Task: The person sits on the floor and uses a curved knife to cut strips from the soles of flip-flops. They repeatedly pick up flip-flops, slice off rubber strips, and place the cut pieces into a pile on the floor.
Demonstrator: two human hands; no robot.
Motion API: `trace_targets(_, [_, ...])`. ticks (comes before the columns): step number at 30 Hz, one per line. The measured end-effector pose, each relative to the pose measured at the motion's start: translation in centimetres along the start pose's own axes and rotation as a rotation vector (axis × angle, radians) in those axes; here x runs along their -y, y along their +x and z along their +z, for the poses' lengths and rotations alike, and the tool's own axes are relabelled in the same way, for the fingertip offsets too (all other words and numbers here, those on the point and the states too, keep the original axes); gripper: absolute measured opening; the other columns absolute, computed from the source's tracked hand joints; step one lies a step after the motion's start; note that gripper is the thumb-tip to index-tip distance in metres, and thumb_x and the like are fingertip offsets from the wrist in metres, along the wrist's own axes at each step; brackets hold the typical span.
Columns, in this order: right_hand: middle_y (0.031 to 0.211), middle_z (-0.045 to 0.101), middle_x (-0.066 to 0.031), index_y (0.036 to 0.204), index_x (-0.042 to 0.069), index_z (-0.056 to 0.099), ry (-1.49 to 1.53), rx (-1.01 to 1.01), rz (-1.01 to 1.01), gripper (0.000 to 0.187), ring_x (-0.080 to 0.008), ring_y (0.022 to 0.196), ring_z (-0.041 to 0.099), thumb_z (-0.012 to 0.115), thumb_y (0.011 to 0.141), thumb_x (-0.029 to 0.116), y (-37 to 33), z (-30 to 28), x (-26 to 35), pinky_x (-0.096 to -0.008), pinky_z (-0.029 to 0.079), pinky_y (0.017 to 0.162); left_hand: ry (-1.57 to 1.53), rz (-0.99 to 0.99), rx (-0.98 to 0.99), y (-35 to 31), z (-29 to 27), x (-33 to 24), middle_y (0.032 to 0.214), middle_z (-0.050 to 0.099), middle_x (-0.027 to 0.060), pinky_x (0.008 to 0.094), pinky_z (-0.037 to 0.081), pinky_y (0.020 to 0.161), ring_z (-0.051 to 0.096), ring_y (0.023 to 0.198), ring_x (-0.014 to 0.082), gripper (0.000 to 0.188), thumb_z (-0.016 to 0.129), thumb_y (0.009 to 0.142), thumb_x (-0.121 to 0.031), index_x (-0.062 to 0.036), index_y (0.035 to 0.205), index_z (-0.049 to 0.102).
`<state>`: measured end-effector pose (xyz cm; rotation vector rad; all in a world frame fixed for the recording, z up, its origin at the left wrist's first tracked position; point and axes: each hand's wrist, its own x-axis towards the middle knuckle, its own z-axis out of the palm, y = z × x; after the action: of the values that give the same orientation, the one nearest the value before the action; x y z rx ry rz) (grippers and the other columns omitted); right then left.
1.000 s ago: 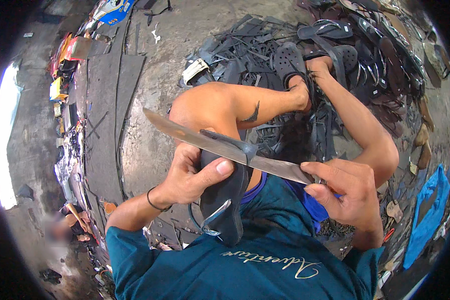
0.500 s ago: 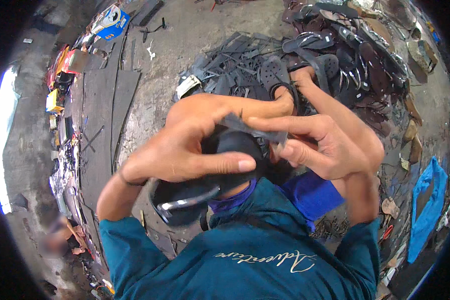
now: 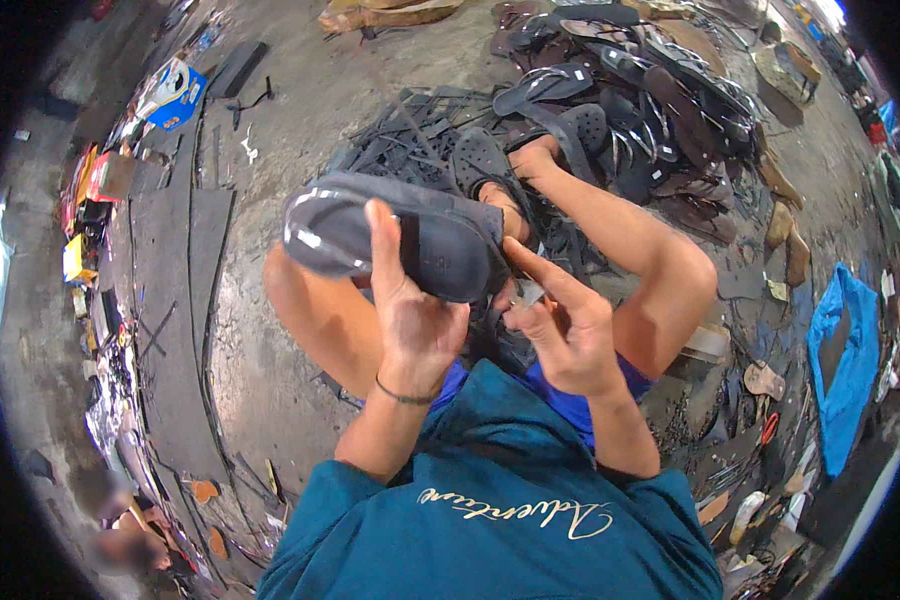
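Observation:
A dark grey and black sandal (image 3: 448,262) is in my left hand (image 3: 415,325), held up over my lap. Its toe end, with white glints on the strap, points left and its heel end points right. My left thumb lies across the upper face, while the other fingers are hidden beneath. At the heel end, my right hand (image 3: 575,345) is closed in a pinch on a small, flat, pale grey piece (image 3: 528,292), whose kind I cannot make out. The right index fingertip is at the heel's edge.
Dark offcut strips (image 3: 395,135) lie beyond my legs. A heap of flip-flops (image 3: 660,120) spreads at the far right. Long dark sheets (image 3: 175,300) cover the floor at left, near a blue and white box (image 3: 175,95). A blue cloth (image 3: 848,350) lies at right.
The sandal has been raised and turned from my lap, so its upper face shows. My left hand has rotated upright beneath it. My right hand has shifted left and lower, beside the heel.

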<state>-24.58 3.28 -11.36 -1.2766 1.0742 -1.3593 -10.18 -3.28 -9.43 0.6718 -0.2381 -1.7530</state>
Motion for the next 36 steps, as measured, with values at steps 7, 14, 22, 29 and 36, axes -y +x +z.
trace_targets(7, [0.086, 0.068, -0.0128, 0.106, -0.002, 0.067, -0.583, -0.196, -0.032, 0.030, -0.0177, 0.060, 0.059, 0.076, 0.080, 0.010, -9.3, -0.6, -3.2, -0.0266, 0.047, 0.051, 0.028, -0.020, -0.099, 1.7, -0.7, -0.8, 0.096, 0.067, 0.0040, 0.0303, 0.058, 0.077, 0.067, 0.083, 0.0153, 0.038, 0.063, 0.091, -0.042, -0.0065, 0.105, 0.060])
trace_targets(14, [0.091, 0.070, -0.0149, 0.105, -0.002, 0.067, -0.717, -0.233, -0.147, 0.030, -0.0210, 0.064, 0.063, 0.077, 0.080, 0.012, -9.0, -0.8, -1.9, -0.0277, 0.051, 0.052, 0.233, 0.014, -0.177, -0.3, -3.3, 0.3, 0.107, 0.061, 0.0060, 0.0344, 0.056, 0.081, 0.063, 0.094, 0.0185, 0.045, 0.060, 0.093, -0.040, -0.0081, 0.123, 0.053])
trace_targets(22, [0.088, 0.069, -0.0136, 0.106, -0.001, 0.068, -0.644, -0.203, -0.061, 0.030, -0.0214, 0.064, 0.065, 0.076, 0.080, 0.011, -6.2, 0.7, 0.9, -0.0290, 0.053, 0.054, 0.318, 0.062, -0.071, -1.5, -5.4, 0.4, 0.120, 0.056, 0.0017, 0.0349, 0.051, 0.088, 0.056, 0.108, 0.0166, 0.051, 0.059, 0.093, -0.043, -0.0149, 0.133, 0.049])
trace_targets(29, [0.078, 0.068, -0.0117, 0.107, -0.001, 0.066, -0.167, -0.069, 0.365, 0.024, -0.0105, 0.058, 0.058, 0.069, 0.087, 0.012, -4.4, 0.2, 1.8, -0.0236, 0.047, 0.052, 0.282, 0.064, -0.179, -1.5, -4.0, 0.4, 0.093, 0.063, 0.0097, 0.0331, 0.058, 0.066, 0.065, 0.075, 0.0188, 0.045, 0.064, 0.091, -0.033, 0.0001, 0.117, 0.051])
trace_targets(36, [0.076, 0.067, -0.0107, 0.111, -0.001, 0.067, -0.428, -0.045, 0.179, 0.026, -0.0113, 0.057, 0.057, 0.069, 0.088, 0.011, -8.5, -0.5, 0.0, -0.0251, 0.046, 0.051, 0.405, 0.207, -0.303, -1.8, -4.3, 0.6, 0.095, 0.062, 0.0078, 0.0309, 0.054, 0.072, 0.063, 0.080, 0.0160, 0.047, 0.063, 0.091, -0.040, 0.0008, 0.114, 0.055])
